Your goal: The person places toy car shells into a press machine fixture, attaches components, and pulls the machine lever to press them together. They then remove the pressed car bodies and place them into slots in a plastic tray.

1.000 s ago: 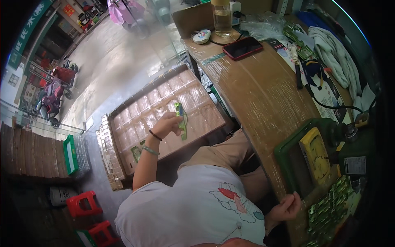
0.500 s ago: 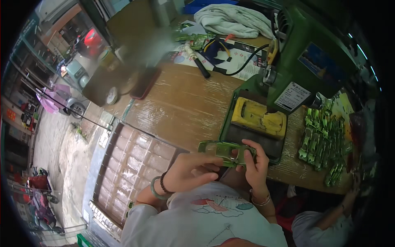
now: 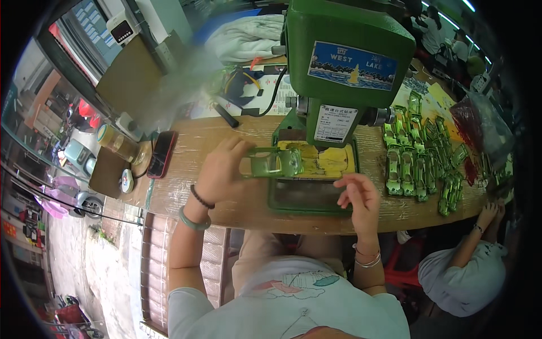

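My left hand (image 3: 223, 169) grips a translucent green plastic shell, shaped like a toy car body (image 3: 270, 163), by its left end. The shell's right end is over a worn yellow block (image 3: 336, 161) on the base of a green bench drill press (image 3: 350, 28). The press head hides the tool above the block. In front of the block, at the base's right side, my right hand (image 3: 361, 198) holds nothing, its fingers apart and slightly curled. Several similar green shells (image 3: 409, 161) lie in rows and heaps on the wooden table (image 3: 226, 212) to the right.
A phone (image 3: 162, 153), a jar (image 3: 116, 141) and a cardboard piece (image 3: 108, 178) are at the left. Behind lie a black-handled tool (image 3: 227, 114) and a pale cloth (image 3: 245, 42). Clear trays (image 3: 212, 263) stand below the table's left edge. Another person (image 3: 463, 277) sits at the right.
My left hand has carried the green shell forward, from near my body to the yellow block. My right hand has let go of the shell. The view has shifted to the right.
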